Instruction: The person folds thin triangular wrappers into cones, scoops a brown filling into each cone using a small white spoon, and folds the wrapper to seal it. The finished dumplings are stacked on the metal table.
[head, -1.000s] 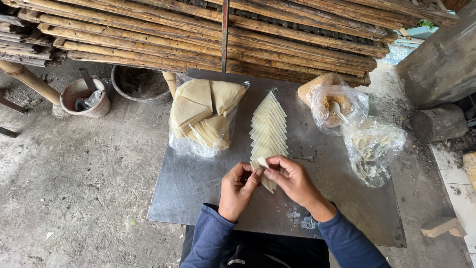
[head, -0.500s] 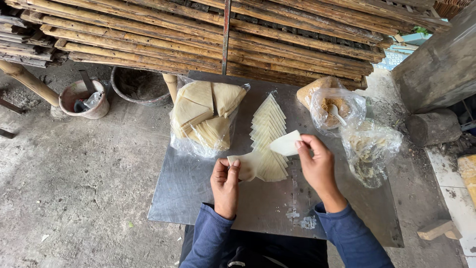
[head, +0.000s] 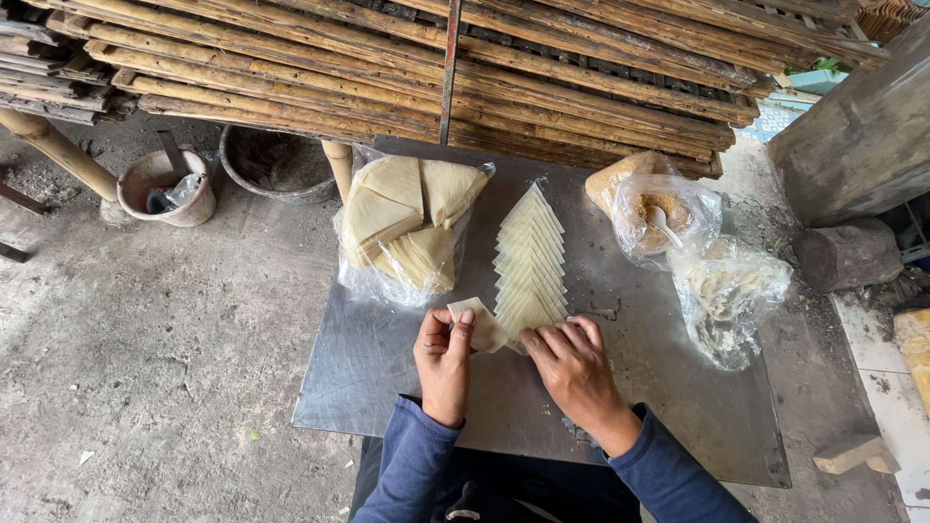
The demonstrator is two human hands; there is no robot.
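I am pinching a pale wrapper [head: 481, 324] between the thumb and fingers of my left hand [head: 445, 356], and it is lying partly on the metal table [head: 387, 378], just left of the near end of the row [head: 529, 261]. My left fingers are closed narrow on its edge. My right hand [head: 573, 363] is resting palm down at the near end of that row, the fingers curled and pressing on the lowest wrappers; I cannot tell whether they are gripping one or only touching. The row is running away from me up the middle of the table, each triangular sheet overlapping the next.

To the left of the row, a clear bag [head: 407, 228] of stacked wrappers is sitting open, touching or nearly touching the row's side. To the right, a second bag [head: 664, 213] is holding a brown crumbly filling with a spoon [head: 660, 223] in it, and nearer me a third bag [head: 727, 295] is holding a paler shredded filling. Bamboo poles [head: 387, 68] are lying stacked beyond the table's far edge. On the concrete floor to the left, a small bucket [head: 167, 189] and a round basin [head: 273, 163] are standing side by side.
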